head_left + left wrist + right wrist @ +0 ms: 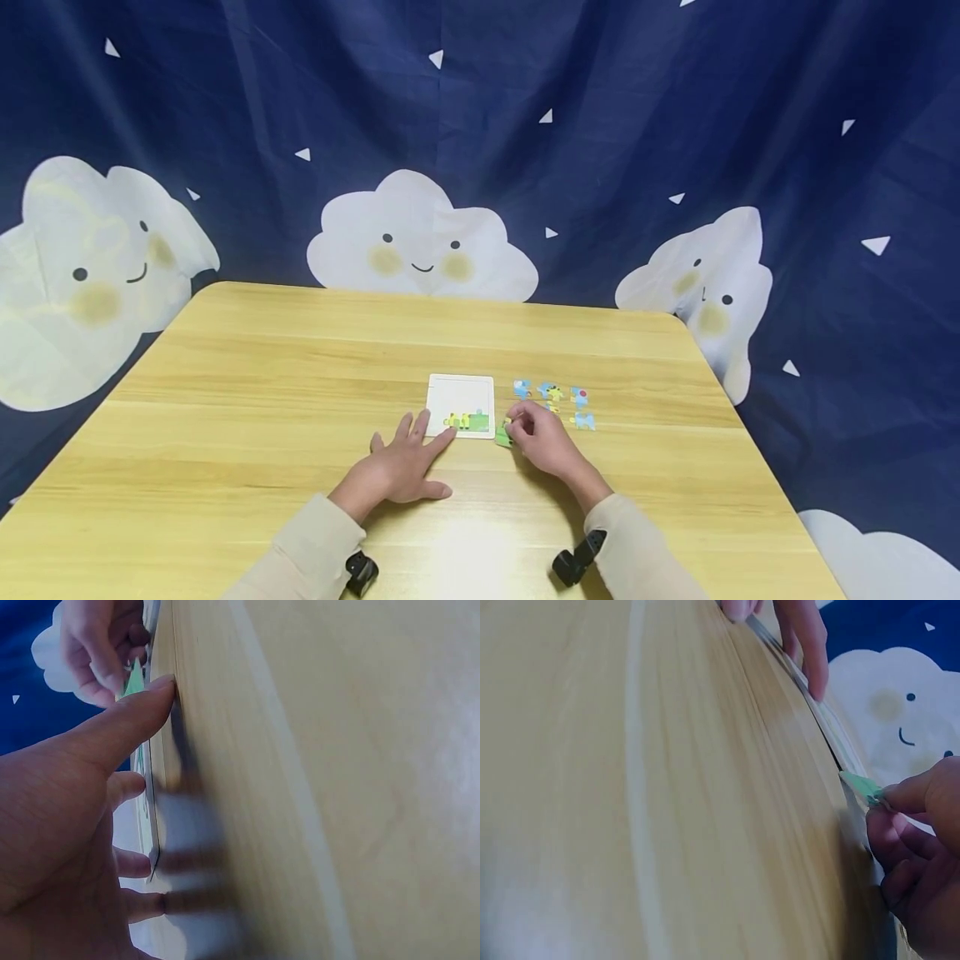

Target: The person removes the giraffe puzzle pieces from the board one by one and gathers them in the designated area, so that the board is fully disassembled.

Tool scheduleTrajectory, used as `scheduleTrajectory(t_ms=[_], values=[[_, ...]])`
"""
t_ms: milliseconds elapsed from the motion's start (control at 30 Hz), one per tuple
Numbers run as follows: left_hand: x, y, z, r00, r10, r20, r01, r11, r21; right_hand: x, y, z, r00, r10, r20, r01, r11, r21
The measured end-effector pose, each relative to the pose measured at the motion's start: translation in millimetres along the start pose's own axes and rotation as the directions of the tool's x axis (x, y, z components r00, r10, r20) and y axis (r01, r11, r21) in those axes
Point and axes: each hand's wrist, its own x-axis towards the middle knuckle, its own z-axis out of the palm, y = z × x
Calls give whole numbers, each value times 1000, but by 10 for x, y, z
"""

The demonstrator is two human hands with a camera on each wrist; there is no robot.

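A white square puzzle tray (459,394) lies on the table, with green and yellow puzzle pieces (477,421) fitted along its lower edge. My left hand (403,465) is spread at the tray's lower left corner, its fingertips on the frame and the pieces. Just beyond the tray's lower right corner, my right hand (546,440) pinches a green puzzle piece (862,787) between thumb and fingers. In the right wrist view that piece is tilted, one corner close to the tray's edge. The right fingers hide part of the piece in the head view.
Several loose blue and yellow puzzle pieces (583,421) lie right of the tray, some partly behind the right hand. The wooden table (300,367) reaches back to a dark blue curtain (600,167) printed with clouds. Each wrist wears a small black camera (362,573).
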Motion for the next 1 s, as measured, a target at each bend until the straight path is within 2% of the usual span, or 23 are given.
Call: scheduleTrajectory(t_ms=[400, 633, 1000], values=[[-3, -6, 8, 1000, 1, 0, -1, 1000, -12, -95, 92, -160, 996, 88, -10, -89, 992, -87], [3, -11, 6, 1000, -1, -2, 1, 1000, -13, -99, 80, -172, 996, 87, 12, -86, 992, -97], [9, -18, 0, 1000, -2, -1, 2, 1000, -12, -91, 94, -181, 994, 93, -55, -99, 986, -131]])
